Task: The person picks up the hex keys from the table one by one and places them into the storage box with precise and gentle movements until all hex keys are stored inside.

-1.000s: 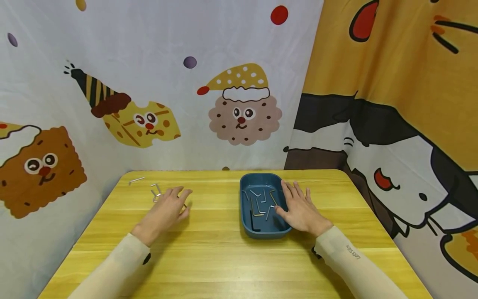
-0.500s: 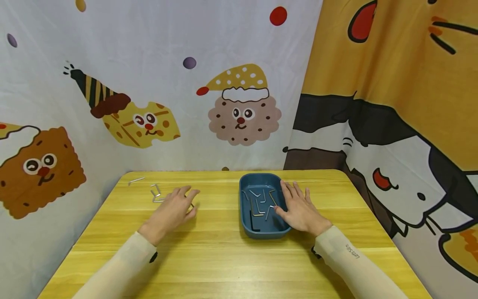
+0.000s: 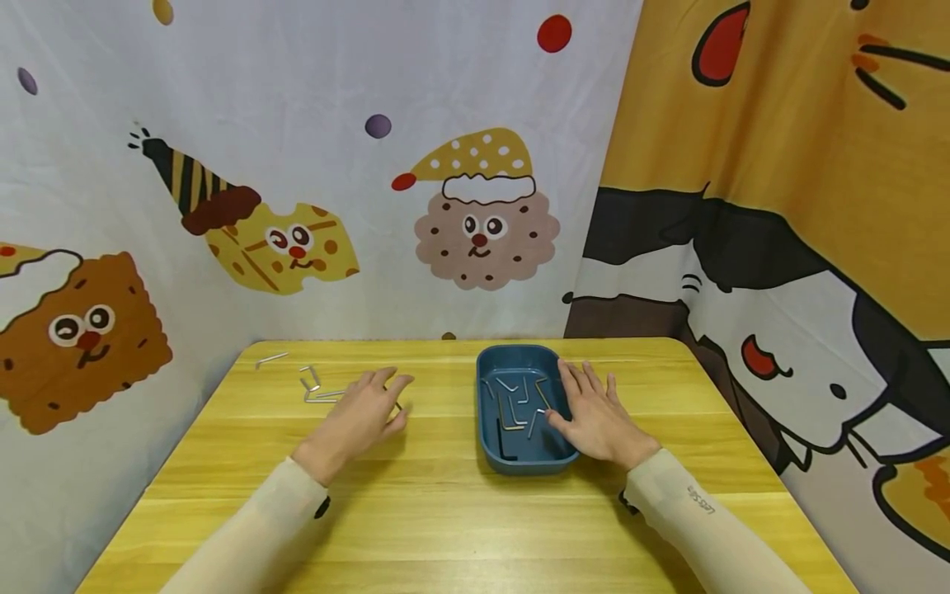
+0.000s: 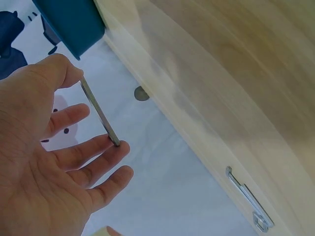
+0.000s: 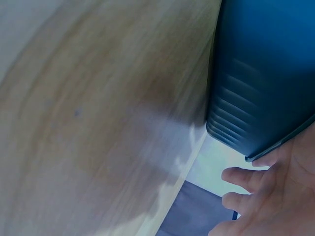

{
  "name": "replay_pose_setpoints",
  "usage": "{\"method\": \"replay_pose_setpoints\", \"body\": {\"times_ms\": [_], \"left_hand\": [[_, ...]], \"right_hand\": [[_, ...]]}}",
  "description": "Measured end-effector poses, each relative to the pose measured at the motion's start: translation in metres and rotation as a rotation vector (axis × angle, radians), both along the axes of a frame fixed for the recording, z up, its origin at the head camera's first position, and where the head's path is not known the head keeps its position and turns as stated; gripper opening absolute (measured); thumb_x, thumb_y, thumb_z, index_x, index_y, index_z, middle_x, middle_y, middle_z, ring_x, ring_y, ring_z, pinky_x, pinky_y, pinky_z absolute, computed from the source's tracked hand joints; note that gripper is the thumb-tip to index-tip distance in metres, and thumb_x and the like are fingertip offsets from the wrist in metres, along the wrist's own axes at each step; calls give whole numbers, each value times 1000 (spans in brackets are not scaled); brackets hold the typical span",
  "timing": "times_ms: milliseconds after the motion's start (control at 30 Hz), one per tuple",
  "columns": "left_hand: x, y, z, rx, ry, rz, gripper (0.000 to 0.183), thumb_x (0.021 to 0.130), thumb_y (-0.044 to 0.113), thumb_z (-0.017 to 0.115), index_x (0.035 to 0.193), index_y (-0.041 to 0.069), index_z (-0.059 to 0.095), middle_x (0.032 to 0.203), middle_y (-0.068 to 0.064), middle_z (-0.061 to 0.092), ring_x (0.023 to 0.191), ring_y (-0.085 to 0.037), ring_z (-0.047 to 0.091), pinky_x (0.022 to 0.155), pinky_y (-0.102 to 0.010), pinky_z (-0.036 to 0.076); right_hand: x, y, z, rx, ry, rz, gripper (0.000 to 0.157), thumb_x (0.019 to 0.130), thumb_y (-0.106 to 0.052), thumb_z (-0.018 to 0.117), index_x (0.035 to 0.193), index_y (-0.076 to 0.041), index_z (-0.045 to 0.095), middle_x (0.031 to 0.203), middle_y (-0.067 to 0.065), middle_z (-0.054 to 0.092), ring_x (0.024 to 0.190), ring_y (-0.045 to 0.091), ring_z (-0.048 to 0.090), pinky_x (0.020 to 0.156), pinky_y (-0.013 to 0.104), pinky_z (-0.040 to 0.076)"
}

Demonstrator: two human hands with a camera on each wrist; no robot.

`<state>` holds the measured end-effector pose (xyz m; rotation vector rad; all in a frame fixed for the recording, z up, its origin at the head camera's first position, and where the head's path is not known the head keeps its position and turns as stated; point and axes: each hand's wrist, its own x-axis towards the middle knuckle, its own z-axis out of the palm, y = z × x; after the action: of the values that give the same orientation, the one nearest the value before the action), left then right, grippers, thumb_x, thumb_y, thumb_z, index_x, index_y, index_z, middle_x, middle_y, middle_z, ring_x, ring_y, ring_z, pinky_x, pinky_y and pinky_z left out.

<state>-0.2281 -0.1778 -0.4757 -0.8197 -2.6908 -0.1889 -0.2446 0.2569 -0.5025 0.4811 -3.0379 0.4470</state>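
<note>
Left fingers (image 4: 101, 164): I pinch a hex key (image 4: 99, 111), left of frame centre.
Right fingers (image 3: 582, 392): straight, on the tray (image 3: 529, 467) rim.
Hex key: transfer step, I judge.
Tray: probably next; reach right, release inside.

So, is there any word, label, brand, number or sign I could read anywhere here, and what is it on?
"Let's S...": on the right sleeve; the last letters are too small to read with certainty.
No other text can be read: none on the blue tray, the held metal rod or the left sleeve; the fabric backdrop shows cartoon pictures.
</note>
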Motion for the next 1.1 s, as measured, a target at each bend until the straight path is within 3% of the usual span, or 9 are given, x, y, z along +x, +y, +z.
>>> {"method": "replay_pose_setpoints", "body": {"times_ms": [400,1100], "left_hand": [[-2,23,1,10,51,-50,45,109,19,80,150,3,68,149,-35,72,130,-52,76,98,-67,70],[-7,61,9,10,-6,-70,49,112,27,79,155,8,66,155,-30,70,138,-49,73,107,-65,68]], "right_hand": [[1,1,-1,-4,-8,-10,95,117,-51,64,187,-6,18,192,27,27,181,56,15,139,89,6],[0,0,1,-7,-14,-4,94,117,-51,63,187,-7,18,191,28,27,181,57,14,139,90,6]]}}
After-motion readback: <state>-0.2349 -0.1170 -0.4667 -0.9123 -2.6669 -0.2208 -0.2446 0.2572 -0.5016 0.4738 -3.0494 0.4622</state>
